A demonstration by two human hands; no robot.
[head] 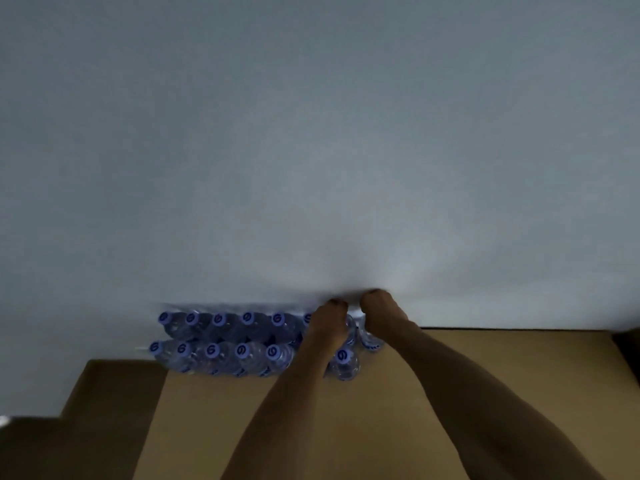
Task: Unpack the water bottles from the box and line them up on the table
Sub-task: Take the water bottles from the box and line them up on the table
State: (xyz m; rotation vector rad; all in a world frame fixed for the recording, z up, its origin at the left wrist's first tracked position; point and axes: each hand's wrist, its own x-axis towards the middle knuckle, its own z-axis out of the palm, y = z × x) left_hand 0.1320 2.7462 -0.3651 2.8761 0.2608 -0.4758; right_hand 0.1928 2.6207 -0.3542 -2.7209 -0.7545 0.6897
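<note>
Clear water bottles with blue caps stand in two rows on the white table (311,202); the far row (247,318) and the near row (211,351) both run left to right. At the right end of the far row, my left hand (327,322) is closed over the top of a bottle (350,329). Beside it, my right hand (379,308) is closed over another bottle (371,342). Both caps are hidden by the fingers. One more bottle (344,358) stands between my forearms. The brown cardboard box (398,410) lies under my arms, and its inside is not visible.
A darker brown flap (114,403) of the box sticks out at the lower left. The white table stretches far beyond the bottles. The picture is dim and blurred.
</note>
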